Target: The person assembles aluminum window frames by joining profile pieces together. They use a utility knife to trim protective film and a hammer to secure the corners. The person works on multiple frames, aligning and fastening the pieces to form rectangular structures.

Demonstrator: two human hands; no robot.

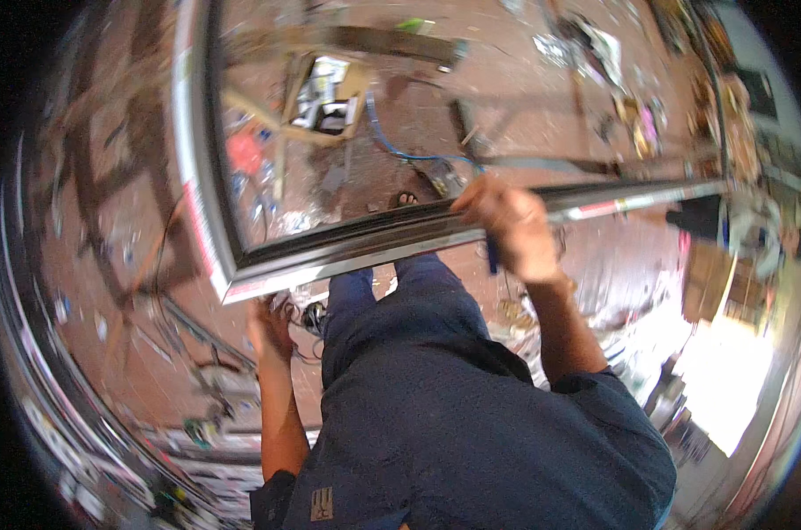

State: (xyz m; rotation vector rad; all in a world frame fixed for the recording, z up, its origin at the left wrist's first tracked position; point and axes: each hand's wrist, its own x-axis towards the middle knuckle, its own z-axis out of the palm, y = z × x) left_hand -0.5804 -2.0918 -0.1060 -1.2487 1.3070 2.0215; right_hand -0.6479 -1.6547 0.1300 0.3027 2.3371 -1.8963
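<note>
A large rectangular metal frame (356, 258), dark on its inner side with whitish film along its outer faces, is tilted in front of my body. My right hand (511, 228) is closed over its near rail, right of the middle. A narrow dark blue piece (492, 254) shows below that hand's fingers; its kind is not clear. My left hand (269, 329) is just beneath the frame's near left corner, where the rail hides the fingertips. Whether it grips the frame is not visible.
Beyond the frame, a cardboard box (358, 93) of small items sits on the littered reddish floor. A blue hose (383, 137), a red item (245, 154) and scraps lie around it. Long profiles (56, 380) are at the left, cardboard boxes (709, 281) at the right.
</note>
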